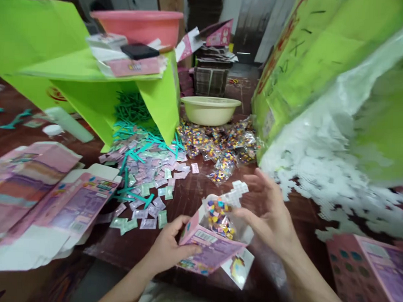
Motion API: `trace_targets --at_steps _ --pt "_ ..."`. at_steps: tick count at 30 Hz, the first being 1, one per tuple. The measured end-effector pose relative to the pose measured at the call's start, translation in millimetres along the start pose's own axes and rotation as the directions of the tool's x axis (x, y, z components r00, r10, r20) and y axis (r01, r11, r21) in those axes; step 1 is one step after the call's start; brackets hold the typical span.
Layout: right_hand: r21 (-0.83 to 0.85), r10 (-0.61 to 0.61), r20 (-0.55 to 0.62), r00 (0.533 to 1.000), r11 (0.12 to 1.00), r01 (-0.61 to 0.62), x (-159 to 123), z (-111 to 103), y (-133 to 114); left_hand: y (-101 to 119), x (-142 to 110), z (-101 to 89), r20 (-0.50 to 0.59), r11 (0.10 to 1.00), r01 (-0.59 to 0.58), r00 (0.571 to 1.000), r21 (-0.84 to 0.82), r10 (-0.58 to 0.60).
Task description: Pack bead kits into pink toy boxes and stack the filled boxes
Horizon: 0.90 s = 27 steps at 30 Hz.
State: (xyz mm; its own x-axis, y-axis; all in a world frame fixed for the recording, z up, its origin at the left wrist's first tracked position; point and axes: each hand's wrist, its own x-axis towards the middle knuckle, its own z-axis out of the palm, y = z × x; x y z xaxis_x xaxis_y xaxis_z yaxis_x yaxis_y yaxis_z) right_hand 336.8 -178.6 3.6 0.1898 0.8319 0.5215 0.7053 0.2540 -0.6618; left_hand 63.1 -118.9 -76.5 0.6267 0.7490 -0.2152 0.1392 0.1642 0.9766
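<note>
My left hand (170, 249) grips a small pink and purple printed box (211, 250) by its left side, near the table's front edge. The box's top is open, and a clear bag of small coloured pieces (220, 217) sticks out of it together with a white jagged plastic piece (237, 192). My right hand (268, 210) is at the bag's right side, fingers curved and fingertips touching the bag. A loose flap of the box (239, 267) hangs below.
Flat pink boxes (54, 203) lie at left. Small sachets and teal sticks (144, 166) spread before a green carton (91, 76). Bags of coloured pieces (221, 145) lie by a cream basin (209, 109). White jagged pieces (326, 173) spill from a green carton (324, 54) at right.
</note>
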Motion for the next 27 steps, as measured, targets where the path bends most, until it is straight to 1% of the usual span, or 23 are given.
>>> trace_targets --at_steps 2,4,5,6,8,10,11,12,13,15,16,18,19,21,23,26,27 --pt "-0.103 -0.115 0.017 0.993 0.988 0.116 -0.8 5.8 -11.8 -2.0 3.0 4.5 -0.033 1.000 -0.022 0.999 0.016 0.022" --pt "-0.209 -0.226 0.057 0.973 0.950 0.233 -6.2 13.5 -21.8 -4.3 5.4 9.5 -0.078 0.999 -0.043 0.996 -0.031 0.041" --pt "-0.257 -0.264 0.057 0.963 0.928 0.270 -9.8 16.4 -25.3 -5.4 6.2 11.3 -0.099 0.997 -0.056 0.994 -0.061 0.050" --pt "-0.296 -0.281 0.046 0.958 0.913 0.282 -12.8 18.0 -27.8 -6.4 6.7 12.5 -0.117 0.994 -0.066 0.992 -0.081 0.057" --pt "-0.319 -0.238 0.003 0.971 0.920 0.227 -15.1 17.4 -30.4 -7.5 6.9 13.0 -0.125 0.995 -0.078 0.990 -0.070 0.069" --pt "-0.274 -0.183 -0.044 0.982 0.948 0.164 -10.6 13.6 -32.1 -7.3 6.5 12.3 -0.097 0.997 -0.082 0.992 -0.008 0.080" --pt "-0.245 -0.189 -0.032 0.981 0.953 0.175 -6.7 11.7 -32.7 -7.0 6.2 12.1 -0.087 0.996 -0.087 0.992 0.020 0.089" --pt "-0.228 -0.225 0.009 0.974 0.948 0.221 -2.4 10.2 -32.9 -6.8 5.9 12.1 -0.084 0.995 -0.095 0.992 0.034 0.097" --pt "-0.229 -0.281 0.062 0.958 0.930 0.288 1.3 9.3 -32.6 -6.9 5.4 12.2 -0.092 0.994 -0.101 0.990 0.033 0.104" --pt "-0.259 -0.362 0.142 0.922 0.885 0.387 5.1 9.6 -29.3 -8.4 3.9 12.5 -0.141 0.994 -0.106 0.984 0.001 0.105" --pt "-0.284 -0.366 0.141 0.920 0.875 0.392 4.5 10.6 -26.6 -9.7 2.8 12.4 -0.169 0.995 -0.099 0.981 -0.019 0.095" --pt "-0.320 -0.324 0.081 0.943 0.887 0.332 -1.0 14.0 -21.1 -12.8 0.3 11.5 -0.204 0.996 -0.078 0.977 -0.048 0.067" --pt "-0.310 -0.302 0.070 0.951 0.899 0.308 -5.3 16.1 -19.3 -14.1 -0.8 11.0 -0.208 0.996 -0.072 0.976 -0.061 0.058" --pt "-0.251 -0.279 0.118 0.953 0.920 0.300 -14.3 20.5 -19.2 -15.5 -2.1 9.9 -0.187 0.993 -0.078 0.980 -0.090 0.060" --pt "-0.172 -0.266 0.200 0.943 0.938 0.301 -21.2 22.9 -22.3 -15.7 -1.9 9.3 -0.142 0.992 -0.088 0.987 -0.094 0.074" --pt "-0.100 -0.246 0.312 0.918 0.952 0.290 -26.7 18.0 -23.0 -16.7 -0.7 8.4 -0.072 0.995 -0.070 0.995 -0.071 0.065" --pt "-0.097 -0.244 0.308 0.920 0.953 0.286 -28.5 14.5 -20.6 -17.6 -0.7 8.0 -0.070 0.995 -0.061 0.996 -0.077 0.055"
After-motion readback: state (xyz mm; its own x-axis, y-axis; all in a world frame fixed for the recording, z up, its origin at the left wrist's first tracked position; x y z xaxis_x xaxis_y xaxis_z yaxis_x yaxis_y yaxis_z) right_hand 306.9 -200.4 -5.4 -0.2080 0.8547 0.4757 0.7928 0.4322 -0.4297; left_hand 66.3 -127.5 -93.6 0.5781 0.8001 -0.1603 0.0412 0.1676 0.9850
